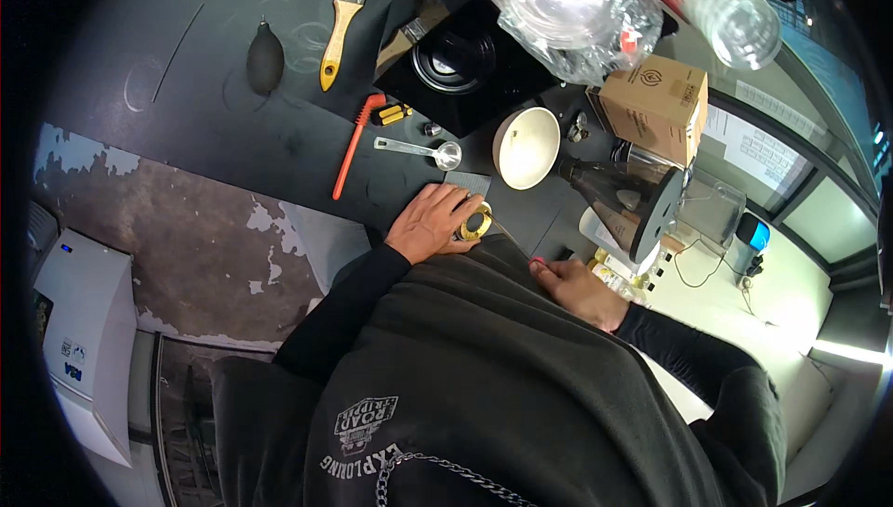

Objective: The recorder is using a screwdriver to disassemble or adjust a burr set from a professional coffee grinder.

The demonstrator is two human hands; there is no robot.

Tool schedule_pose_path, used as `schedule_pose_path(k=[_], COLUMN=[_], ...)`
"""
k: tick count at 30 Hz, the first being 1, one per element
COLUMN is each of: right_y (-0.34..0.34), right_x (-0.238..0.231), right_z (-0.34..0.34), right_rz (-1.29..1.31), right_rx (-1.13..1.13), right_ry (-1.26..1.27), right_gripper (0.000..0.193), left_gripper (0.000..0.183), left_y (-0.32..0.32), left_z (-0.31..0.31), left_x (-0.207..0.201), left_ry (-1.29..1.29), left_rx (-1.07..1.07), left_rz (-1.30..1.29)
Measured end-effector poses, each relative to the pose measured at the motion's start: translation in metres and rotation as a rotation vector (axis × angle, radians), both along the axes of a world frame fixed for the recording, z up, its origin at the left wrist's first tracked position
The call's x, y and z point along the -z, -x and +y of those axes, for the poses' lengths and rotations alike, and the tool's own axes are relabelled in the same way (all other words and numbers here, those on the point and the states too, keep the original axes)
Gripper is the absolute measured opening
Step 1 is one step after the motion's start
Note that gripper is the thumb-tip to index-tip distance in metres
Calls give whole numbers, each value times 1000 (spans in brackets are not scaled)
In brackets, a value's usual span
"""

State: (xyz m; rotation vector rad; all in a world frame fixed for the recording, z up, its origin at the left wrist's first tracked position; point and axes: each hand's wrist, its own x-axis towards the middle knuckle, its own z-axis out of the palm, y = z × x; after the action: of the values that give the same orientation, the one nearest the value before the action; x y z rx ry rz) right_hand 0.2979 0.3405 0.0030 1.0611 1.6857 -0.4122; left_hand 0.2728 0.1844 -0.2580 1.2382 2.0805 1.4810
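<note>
We see a brown carton [688, 121] printed in black near the cream bowl [526, 149]; our left grip [433, 221] clasps a gold-rimmed part [475, 224], our right grip [586, 292] pinches a red-handled tool [537, 266]

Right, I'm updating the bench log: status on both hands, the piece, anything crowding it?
Left hand on gold-rimmed round part. Right hand gripping thin red-handled tool. White bowl and spoon nearby.
</note>
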Motion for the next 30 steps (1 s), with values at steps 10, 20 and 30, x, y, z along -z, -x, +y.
schedule_pose_path(k=[10, 20, 30], right_y=[28, 29, 22], right_x=[-7, -9, -8], right_z=[8, 1, -8], right_rz=[-109, -70, -111], right_rx=[-104, -231, -357], right_ry=[68, 16, -102], right_gripper=[62, 62, 63], left_gripper=[70, 71, 73], left_y=[0, 2, 2], left_z=[0, -1, -4], left_x=[1, 0, -1], left_ry=[33, 12, 20], left_rx=[36, 27, 5], left_rz=[-37, -66, -59])
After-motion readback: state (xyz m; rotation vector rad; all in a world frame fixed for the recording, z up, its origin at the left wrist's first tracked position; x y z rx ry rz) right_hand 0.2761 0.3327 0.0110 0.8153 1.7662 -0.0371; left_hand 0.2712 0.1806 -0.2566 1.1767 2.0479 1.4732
